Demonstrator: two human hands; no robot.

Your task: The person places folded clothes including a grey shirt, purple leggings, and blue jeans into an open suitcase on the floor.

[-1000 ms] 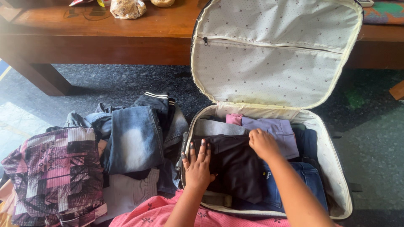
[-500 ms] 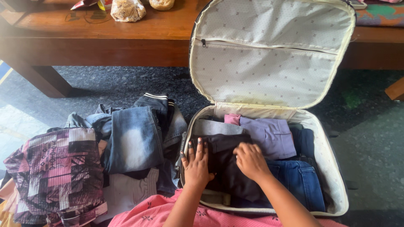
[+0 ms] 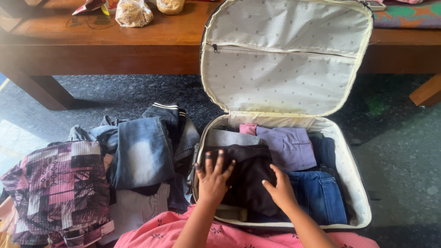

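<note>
on the far left lies a pink and black patterned garment (image 3: 59, 188), and just beside it a pile of faded jeans (image 3: 142, 154) on the floor, none of it packed yet by the look of it. my left hand (image 3: 212, 181) lies flat with fingers spread on the dark folded garment (image 3: 250, 177), pressing it down at the left side of the open suitcase (image 3: 358, 193); that grip is released, not closed on anything. my right hand (image 3: 281, 190) rests on the same dark cloth near its right edge, fingers loose and open too. the garment sits inside the case on top of other folded clothes, with a lilac piece (image 3: 287, 147) behind it and blue jeans (image 3: 319, 195) to its right. i'd judge the packing partly done: the case is well filled, the heap outside remains. behind stands a wooden counter (image 3: 138, 41).
</note>
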